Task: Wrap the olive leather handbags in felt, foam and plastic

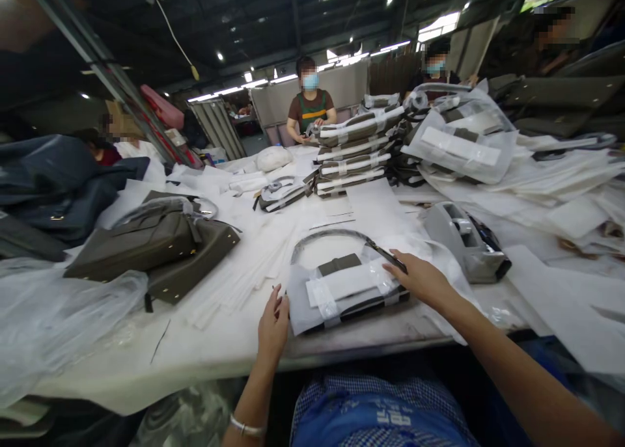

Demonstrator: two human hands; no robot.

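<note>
A handbag (336,265) wrapped in white sheet and clear tape lies on the table in front of me, its arched handle (328,233) partly covered in pale wrapping. My right hand (420,279) is closed round the bare dark end of that handle at the bag's right side. At the left edge of the bag is my left hand (273,323), fingers loosely bent and apart, thumb by the wrapping. Whether it touches the bag is hard to make out. To the right of the bag stands a grey tape dispenser (452,239).
Unwrapped dark olive bags (161,245) lie at left beside clear plastic (73,330). A stack of wrapped bags (354,151) rises at the back, with another wrapped bag (461,144) to its right. White sheets (561,291) cover the right side. A co-worker (312,105) stands across the table.
</note>
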